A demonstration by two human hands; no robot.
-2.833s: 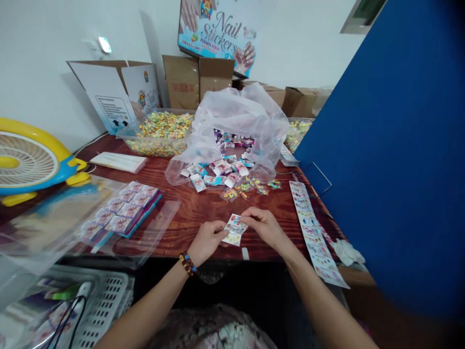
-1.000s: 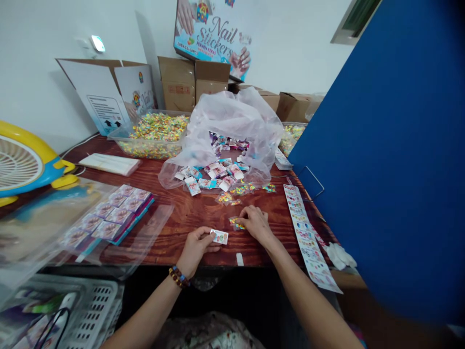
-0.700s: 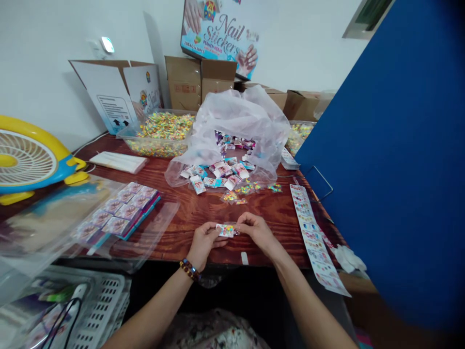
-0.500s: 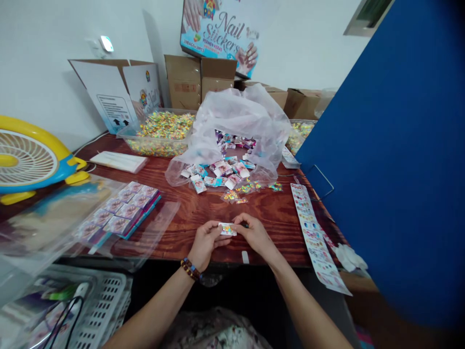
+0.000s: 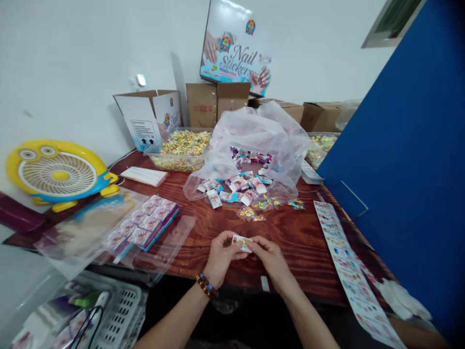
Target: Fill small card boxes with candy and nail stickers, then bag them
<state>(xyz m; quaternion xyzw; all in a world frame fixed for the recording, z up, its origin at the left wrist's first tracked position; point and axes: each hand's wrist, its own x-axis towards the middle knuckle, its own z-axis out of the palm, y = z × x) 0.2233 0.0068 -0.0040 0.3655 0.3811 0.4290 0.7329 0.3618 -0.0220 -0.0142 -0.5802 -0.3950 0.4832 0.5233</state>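
Observation:
Above the near edge of the table, my left hand (image 5: 221, 255) and my right hand (image 5: 271, 259) pinch a small white card (image 5: 238, 239) from either side. Bright yellow and other coloured bits show on its face; I cannot tell if they are print or a candy packet. Both thumbs lie over part of it. Small candy packets (image 5: 247, 212) lie beyond the hands. Behind them, small printed boxes (image 5: 238, 184) spill from a translucent plastic bag (image 5: 254, 128). A long sticker strip (image 5: 341, 252) lies to the right.
Stacked small boxes (image 5: 148, 223) sit at left on clear plastic, near a yellow fan (image 5: 60, 175). A clear tub (image 5: 178, 164) of candy packets stands behind. A blue panel (image 5: 395, 160) borders the right side. A grey basket (image 5: 121, 312) stands below left.
The head view has shifted, so the scene sits lower and further right. The card has tilted slightly, and my right thumb now reaches further over it.

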